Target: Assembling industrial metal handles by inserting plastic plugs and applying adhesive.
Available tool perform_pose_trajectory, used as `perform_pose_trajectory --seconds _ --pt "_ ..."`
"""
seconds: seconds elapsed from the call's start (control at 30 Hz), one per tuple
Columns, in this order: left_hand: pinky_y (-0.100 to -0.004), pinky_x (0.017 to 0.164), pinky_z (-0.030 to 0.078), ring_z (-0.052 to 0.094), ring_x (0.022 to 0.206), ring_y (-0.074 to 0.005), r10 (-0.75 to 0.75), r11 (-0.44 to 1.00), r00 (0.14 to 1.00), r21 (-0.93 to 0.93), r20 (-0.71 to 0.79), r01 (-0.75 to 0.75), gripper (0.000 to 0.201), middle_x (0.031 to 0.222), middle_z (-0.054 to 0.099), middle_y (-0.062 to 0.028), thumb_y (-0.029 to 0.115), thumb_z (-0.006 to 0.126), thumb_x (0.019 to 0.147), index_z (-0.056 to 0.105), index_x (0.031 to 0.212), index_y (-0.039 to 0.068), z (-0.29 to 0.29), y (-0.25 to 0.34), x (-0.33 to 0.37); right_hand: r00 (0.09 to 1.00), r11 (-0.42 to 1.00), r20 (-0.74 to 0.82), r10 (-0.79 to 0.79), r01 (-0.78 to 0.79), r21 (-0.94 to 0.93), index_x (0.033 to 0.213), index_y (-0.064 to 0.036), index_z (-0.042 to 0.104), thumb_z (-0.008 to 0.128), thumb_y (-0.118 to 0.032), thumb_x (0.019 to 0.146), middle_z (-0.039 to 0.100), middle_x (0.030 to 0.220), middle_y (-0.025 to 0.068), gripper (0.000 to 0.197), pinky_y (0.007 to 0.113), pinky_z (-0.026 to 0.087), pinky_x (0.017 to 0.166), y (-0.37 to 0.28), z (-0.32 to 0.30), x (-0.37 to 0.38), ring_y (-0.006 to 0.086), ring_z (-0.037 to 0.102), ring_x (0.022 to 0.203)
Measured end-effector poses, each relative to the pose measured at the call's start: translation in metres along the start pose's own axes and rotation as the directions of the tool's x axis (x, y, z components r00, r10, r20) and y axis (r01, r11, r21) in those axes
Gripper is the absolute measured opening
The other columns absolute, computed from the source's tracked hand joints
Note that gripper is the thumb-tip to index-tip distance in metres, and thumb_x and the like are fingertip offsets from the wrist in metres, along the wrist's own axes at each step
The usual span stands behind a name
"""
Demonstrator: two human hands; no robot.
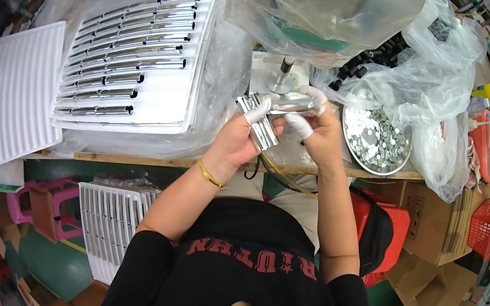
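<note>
My left hand (241, 136) is closed round a small bunch of shiny chrome tubes (265, 135), which slant across my palm. White finger covers sit on some fingertips of both hands. My right hand (321, 130) is closed on another chrome tube (295, 104), somewhat blurred, with its left end close to the bunch. Just beyond my hands an upright metal post with a dark tip (283, 75) stands on a press base. Right of my right hand is a round metal bowl (343, 134) with many small silver discs (380, 140).
A white ribbed tray (158, 90) with rows of chrome tubes lies on the left of the bench, beside another white tray (25, 90). Clear plastic (328, 5) drapes the machine ahead. Black parts (370, 64) lie in a plastic bag at the far right. Below stand a red stool (397, 233) and cartons (424, 222).
</note>
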State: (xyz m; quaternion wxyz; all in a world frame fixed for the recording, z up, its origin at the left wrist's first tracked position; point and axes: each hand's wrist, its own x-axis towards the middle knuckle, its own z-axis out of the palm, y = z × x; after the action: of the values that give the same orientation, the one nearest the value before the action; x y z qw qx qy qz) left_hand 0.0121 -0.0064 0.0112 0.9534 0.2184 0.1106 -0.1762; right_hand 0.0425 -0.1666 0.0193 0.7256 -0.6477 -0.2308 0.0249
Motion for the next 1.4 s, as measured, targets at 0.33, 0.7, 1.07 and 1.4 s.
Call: perform_pose_trajectory --seconds 0.33,0.7,1.07,1.4 --pt "-0.0405 0.067 0.046 0.056 0.08 -0.0342 0.472 -0.625 0.514 0.683 0.716 -0.378 0.025 0.087 0.061 -0.0154 0.015 0.074 0.07 0.058 0.084 0.001 -0.031 0.025 0.063 0.916 0.842 -0.363 0.169 0.057 0.537 0.104 -0.0001 0.052 0.055 -0.015 0.092 0.064 0.083 0.0102 0.019 0.02 0.04 0.041 0.013 -0.053 0.02 0.0128 0.06 0.059" --pt "-0.0444 0.068 0.043 0.054 0.077 -0.0374 0.51 -0.554 0.603 0.771 0.613 -0.314 0.012 0.077 0.058 -0.0158 0.006 0.065 0.069 0.058 0.077 0.002 -0.026 0.02 0.075 0.903 0.918 -0.329 0.275 -0.145 0.368 0.106 0.0013 0.055 0.062 -0.012 0.087 0.062 0.083 0.0061 0.024 0.019 0.039 0.053 0.009 -0.032 0.046 0.0099 0.057 0.064" --pt "-0.0444 0.068 0.044 0.055 0.076 -0.0386 0.508 -0.516 0.563 0.753 0.652 -0.407 0.015 0.077 0.059 -0.0164 0.001 0.062 0.061 0.06 0.076 0.002 -0.019 0.004 0.051 0.929 0.922 -0.24 0.281 -0.192 0.338 0.097 -0.0011 0.058 0.061 -0.019 0.088 0.061 0.072 0.0029 0.02 0.019 0.036 0.051 0.011 -0.014 0.05 0.0074 0.052 0.058" --pt "-0.0433 0.074 0.044 0.058 0.085 -0.0355 0.484 -0.56 0.533 0.713 0.694 -0.421 0.012 0.076 0.06 -0.0164 0.005 0.063 0.063 0.057 0.072 0.002 -0.018 -0.001 0.045 0.96 0.996 -0.276 0.051 -0.029 0.082 0.102 0.0033 0.057 0.064 -0.009 0.085 0.062 0.081 0.0024 0.022 0.019 0.042 0.056 -0.003 0.007 0.031 0.0071 0.054 0.063"
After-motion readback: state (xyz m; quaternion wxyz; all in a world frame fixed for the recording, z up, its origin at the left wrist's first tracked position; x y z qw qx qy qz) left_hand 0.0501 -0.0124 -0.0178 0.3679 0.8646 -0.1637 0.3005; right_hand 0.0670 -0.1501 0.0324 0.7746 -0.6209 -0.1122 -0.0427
